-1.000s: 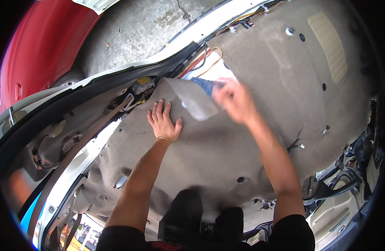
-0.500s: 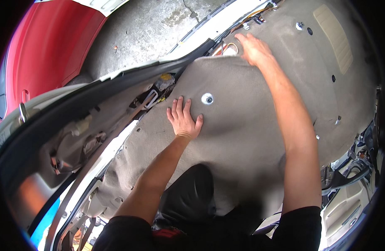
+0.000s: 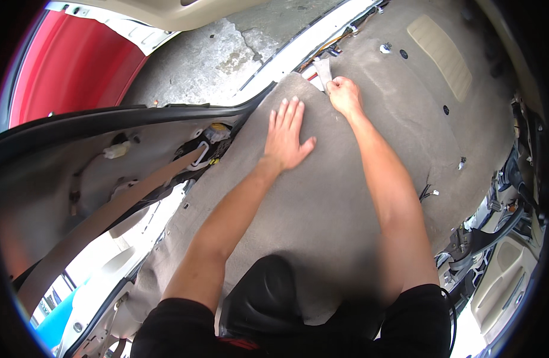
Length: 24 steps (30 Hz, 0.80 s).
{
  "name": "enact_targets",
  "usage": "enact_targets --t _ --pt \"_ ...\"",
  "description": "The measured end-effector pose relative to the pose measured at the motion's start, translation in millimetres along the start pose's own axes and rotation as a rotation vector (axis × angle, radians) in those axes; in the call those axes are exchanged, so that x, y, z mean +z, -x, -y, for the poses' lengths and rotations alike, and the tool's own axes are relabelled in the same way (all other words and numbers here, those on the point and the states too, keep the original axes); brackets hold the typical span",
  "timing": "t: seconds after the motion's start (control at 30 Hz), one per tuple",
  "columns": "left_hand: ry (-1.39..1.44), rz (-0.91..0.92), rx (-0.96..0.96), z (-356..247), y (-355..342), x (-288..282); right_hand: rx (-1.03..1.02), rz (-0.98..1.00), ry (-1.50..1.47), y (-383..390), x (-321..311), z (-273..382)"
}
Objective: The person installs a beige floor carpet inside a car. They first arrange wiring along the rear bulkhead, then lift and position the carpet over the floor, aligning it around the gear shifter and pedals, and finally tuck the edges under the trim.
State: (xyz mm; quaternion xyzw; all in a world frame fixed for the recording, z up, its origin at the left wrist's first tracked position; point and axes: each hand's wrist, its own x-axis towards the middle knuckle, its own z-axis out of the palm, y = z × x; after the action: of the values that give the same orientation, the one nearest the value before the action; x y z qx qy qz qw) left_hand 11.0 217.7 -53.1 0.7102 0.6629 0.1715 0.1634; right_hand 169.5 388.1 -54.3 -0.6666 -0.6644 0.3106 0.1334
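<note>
Grey-beige car carpet [image 3: 322,197] covers the floor in front of me, spreading under both arms. My left hand [image 3: 288,136] lies flat on it near the door sill, fingers stretched forward and thumb out to the side. A little farther right, my right hand [image 3: 345,96] is closed on the carpet's edge, where a narrow carpet flap [image 3: 323,70] stands up beside the fist. Next to that flap a gap in the carpet shows a bit of white and red beneath. The fingertips of my right hand are partly hidden from view.
A brown seat belt [image 3: 125,194] runs along the dark pillar at left. Orange wiring [image 3: 331,43] follows the white door sill [image 3: 304,51]. A beige footrest panel [image 3: 440,56] lies far right, and thin wires [image 3: 429,192] poke through the carpet. Outside stands a red car panel [image 3: 77,65].
My left hand has slid forward and right across the carpet. My right hand has gone from spread fingers to a closed grip on the carpet's edge. The view has shifted.
</note>
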Motion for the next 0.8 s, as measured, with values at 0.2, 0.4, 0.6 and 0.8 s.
enact_targets --t 0.2,0.4,0.6,0.8 --pt "-0.121 0.107 -0.131 5.8 -46.6 27.4 -0.099 0.07 -0.171 13.4 0.4 -18.0" --pt "-0.046 0.082 -0.143 7.6 -60.2 22.8 -0.015 0.192 -0.597 2.6 -13.5 -58.2" --pt "-0.135 0.159 0.106 4.6 -107.5 -8.1 0.029 0.303 -0.615 -6.5 -10.5 -57.1" --pt "0.061 0.146 0.32 -10.0 -123.4 -52.1 -0.183 0.186 0.126 -5.9 -14.7 -34.7"
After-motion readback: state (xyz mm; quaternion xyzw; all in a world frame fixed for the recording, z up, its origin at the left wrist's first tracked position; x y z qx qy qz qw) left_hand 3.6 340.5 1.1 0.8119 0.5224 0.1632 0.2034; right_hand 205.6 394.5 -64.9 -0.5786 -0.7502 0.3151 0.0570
